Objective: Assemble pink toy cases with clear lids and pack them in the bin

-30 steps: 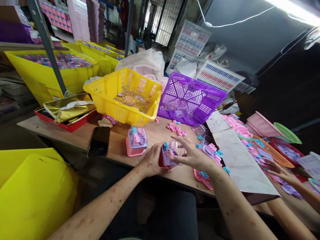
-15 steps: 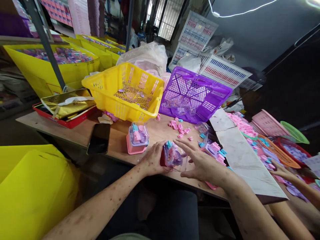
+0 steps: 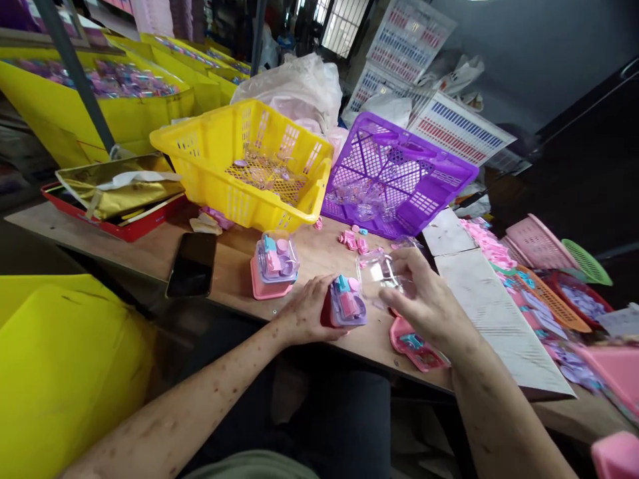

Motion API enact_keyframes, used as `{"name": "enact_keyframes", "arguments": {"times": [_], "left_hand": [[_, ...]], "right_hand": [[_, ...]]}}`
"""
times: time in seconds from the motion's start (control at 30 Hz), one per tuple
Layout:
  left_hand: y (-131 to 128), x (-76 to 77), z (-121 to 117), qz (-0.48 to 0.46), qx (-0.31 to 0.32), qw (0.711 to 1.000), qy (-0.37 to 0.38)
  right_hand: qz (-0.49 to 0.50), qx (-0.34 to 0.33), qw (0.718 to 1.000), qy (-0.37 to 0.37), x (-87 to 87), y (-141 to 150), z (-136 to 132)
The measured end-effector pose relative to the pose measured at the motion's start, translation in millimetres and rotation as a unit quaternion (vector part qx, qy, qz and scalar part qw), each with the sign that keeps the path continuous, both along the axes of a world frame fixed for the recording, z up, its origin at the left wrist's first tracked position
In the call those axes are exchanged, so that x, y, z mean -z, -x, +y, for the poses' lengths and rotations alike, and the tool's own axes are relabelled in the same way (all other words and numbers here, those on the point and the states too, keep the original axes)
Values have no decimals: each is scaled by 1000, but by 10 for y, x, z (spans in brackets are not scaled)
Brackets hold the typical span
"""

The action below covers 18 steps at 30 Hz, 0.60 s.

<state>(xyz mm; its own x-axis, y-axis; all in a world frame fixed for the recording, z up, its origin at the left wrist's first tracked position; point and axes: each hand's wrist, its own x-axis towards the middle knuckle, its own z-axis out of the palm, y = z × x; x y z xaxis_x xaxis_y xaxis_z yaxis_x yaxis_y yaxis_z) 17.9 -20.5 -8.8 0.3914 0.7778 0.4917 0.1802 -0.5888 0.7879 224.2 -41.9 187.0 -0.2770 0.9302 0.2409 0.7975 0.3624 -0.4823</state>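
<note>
My left hand (image 3: 312,311) is wrapped round a small toy box (image 3: 348,306) near the table's front edge. A lilac tray with pink and blue pieces forms the box's top. Just right of it, my right hand (image 3: 422,293) grips a clear plastic cover (image 3: 375,274) by its side, apart from the box. Left of my left hand stands a second toy box (image 3: 274,266), pink below, with a clear cover over its pink, blue and lilac pieces. Under my right hand lies a pink tray (image 3: 424,352) with a few blue pieces, partly hidden.
Behind stand a yellow basket (image 3: 239,199) and a tilted purple basket (image 3: 399,176), both holding clear plastic parts. Loose pink pieces (image 3: 354,241) lie before them. A phone (image 3: 192,265) and a red tray (image 3: 120,226) are on the left. A white board (image 3: 489,299) borders the right side.
My right hand has moved right with the clear cover, away from the box, whose lilac top is now uncovered. The co-worker's hand at the right has left view, and pink containers appear there.
</note>
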Motion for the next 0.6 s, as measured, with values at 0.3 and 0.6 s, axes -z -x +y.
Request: {"name": "enact_keyframes", "arguments": {"times": [0.3,0.6], "left_hand": [[2,4,34,-16,32,999,-5],[-2,16,42,-17,33,999,-21]], "right_hand": [[-200,50,978,-35,239,226,142],[-387,-105,916,-18,47,241,156]]}}
